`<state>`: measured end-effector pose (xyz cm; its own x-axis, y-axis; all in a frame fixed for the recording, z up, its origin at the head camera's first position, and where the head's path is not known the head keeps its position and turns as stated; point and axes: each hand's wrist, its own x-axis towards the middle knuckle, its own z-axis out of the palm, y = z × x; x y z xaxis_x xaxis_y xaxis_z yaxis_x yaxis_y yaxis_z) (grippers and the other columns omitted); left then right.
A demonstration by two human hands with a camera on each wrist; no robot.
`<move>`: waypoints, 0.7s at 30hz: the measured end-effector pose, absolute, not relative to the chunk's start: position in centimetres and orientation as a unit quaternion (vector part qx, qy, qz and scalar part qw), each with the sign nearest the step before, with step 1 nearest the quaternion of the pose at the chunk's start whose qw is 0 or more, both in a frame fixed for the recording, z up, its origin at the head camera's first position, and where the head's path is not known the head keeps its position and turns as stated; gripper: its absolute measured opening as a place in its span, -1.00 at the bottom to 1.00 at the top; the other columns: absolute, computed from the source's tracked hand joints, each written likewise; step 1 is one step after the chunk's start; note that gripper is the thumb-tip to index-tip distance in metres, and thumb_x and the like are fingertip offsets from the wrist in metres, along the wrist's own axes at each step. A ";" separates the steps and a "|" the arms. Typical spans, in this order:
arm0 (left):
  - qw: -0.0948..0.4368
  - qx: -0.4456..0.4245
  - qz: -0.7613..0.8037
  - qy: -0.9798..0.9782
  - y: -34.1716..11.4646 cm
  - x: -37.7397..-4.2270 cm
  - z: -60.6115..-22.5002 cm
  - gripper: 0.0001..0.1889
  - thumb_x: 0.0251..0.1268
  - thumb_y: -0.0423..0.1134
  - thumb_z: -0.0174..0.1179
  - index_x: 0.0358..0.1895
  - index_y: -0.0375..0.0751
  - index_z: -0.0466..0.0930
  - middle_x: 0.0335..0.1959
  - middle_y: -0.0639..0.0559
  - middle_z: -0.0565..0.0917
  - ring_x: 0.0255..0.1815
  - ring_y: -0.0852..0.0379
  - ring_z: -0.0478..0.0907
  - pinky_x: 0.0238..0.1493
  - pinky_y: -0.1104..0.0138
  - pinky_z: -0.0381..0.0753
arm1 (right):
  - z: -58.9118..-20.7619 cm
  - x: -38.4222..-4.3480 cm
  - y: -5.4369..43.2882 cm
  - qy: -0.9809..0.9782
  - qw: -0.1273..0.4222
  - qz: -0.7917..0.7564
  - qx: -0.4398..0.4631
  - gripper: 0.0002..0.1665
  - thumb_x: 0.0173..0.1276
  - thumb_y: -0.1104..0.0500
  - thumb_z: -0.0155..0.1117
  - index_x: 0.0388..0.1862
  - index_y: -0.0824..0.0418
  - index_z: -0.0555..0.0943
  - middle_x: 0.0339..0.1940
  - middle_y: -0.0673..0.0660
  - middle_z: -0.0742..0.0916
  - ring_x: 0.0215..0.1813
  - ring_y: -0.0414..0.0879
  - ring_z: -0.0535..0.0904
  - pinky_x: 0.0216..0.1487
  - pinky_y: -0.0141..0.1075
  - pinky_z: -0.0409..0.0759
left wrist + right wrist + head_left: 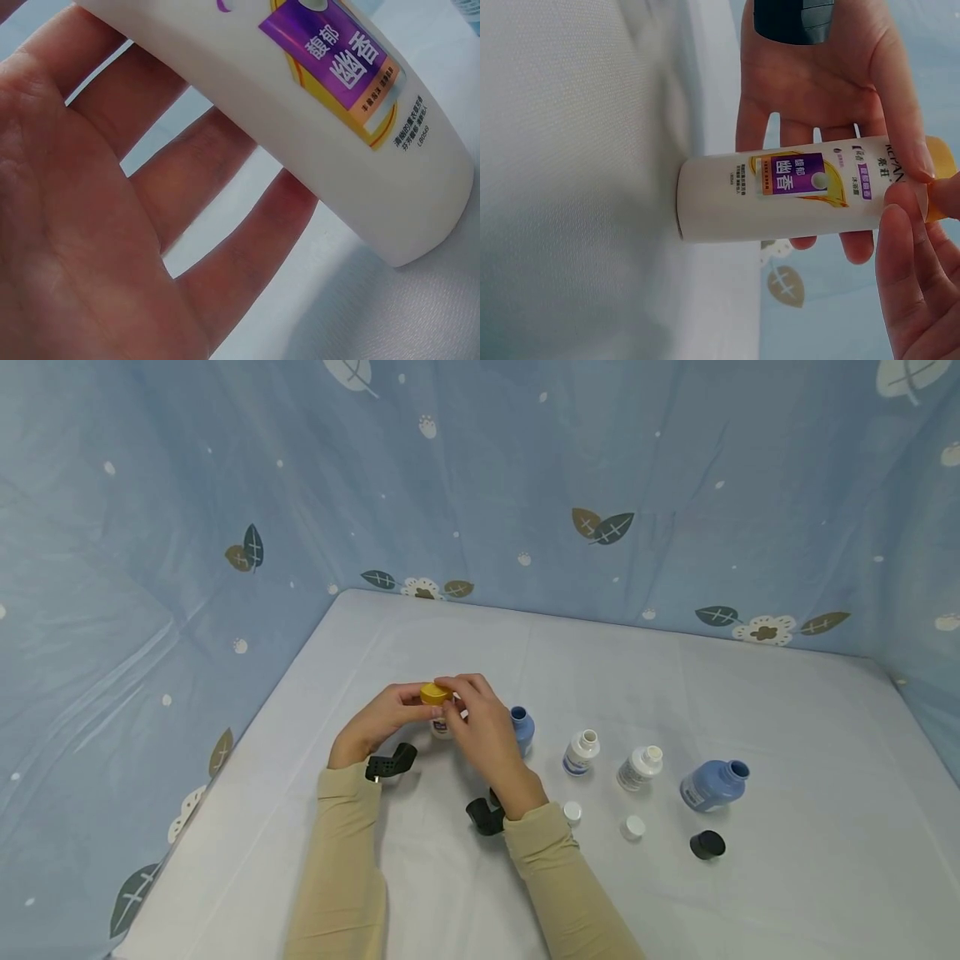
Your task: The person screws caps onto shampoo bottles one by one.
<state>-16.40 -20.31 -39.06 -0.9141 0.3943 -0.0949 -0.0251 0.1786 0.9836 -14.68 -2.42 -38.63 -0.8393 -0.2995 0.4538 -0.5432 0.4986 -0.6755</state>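
A white shower gel bottle (757,199) with a purple label and a yellow cap (435,694) stands on the white-covered table. My left hand (382,717) holds its upper part, thumb on one side and fingers round the other; the left wrist view shows those fingers behind the white body (300,120). At the top, my right hand (483,727) pinches the yellow cap with thumb and fingertips. Whether the cap is loose cannot be told. Just right of that hand, partly hidden by it, is an uncapped blue bottle (524,731).
Two uncapped white bottles (581,752) (640,768) and a second blue bottle (712,785) stand to the right. Nearer lie two white caps (572,812) (633,827) and a black cap (707,844). A blue patterned curtain (487,468) hangs behind the table.
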 end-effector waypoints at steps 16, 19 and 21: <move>0.165 0.131 0.640 0.739 -20.9 -17.3 -41.2 -0.64 0.17 -0.21 0.18 0.02 -0.28 0.50 -0.03 -0.09 0.54 0.00 -0.01 0.42 0.11 0.10 0.26 | -38.6 -14.7 -2.4 -0.855 0.132 0.434 0.252 -0.64 0.27 0.27 0.10 0.05 0.06 0.52 -0.09 -0.01 0.51 -0.26 -0.26 0.50 -0.30 -0.48 0.46; 0.159 0.138 0.639 0.739 -21.0 -17.3 -41.3 -0.61 0.14 -0.15 0.20 0.02 -0.27 0.50 -0.03 -0.09 0.54 0.01 -0.01 0.42 0.10 0.10 0.26 | -38.6 -14.7 -2.4 -0.855 0.134 0.433 0.250 -0.64 0.27 0.26 0.11 0.04 0.05 0.52 -0.10 -0.02 0.51 -0.27 -0.27 0.49 -0.29 -0.49 0.46; 0.158 0.142 0.639 0.739 -21.0 -17.4 -41.3 -0.58 0.12 -0.12 0.22 0.03 -0.27 0.50 -0.03 -0.09 0.54 0.02 -0.01 0.42 0.10 0.10 0.26 | -38.6 -14.6 -2.4 -0.856 0.136 0.433 0.249 -0.64 0.26 0.27 0.11 0.04 0.05 0.53 -0.11 -0.03 0.51 -0.28 -0.27 0.49 -0.30 -0.49 0.45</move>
<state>-17.37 -21.01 -41.32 -0.9099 0.4115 -0.0523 0.0080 0.1434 0.9896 -14.64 -2.44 -38.60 -0.8387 -0.3089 0.4484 -0.5443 0.5013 -0.6727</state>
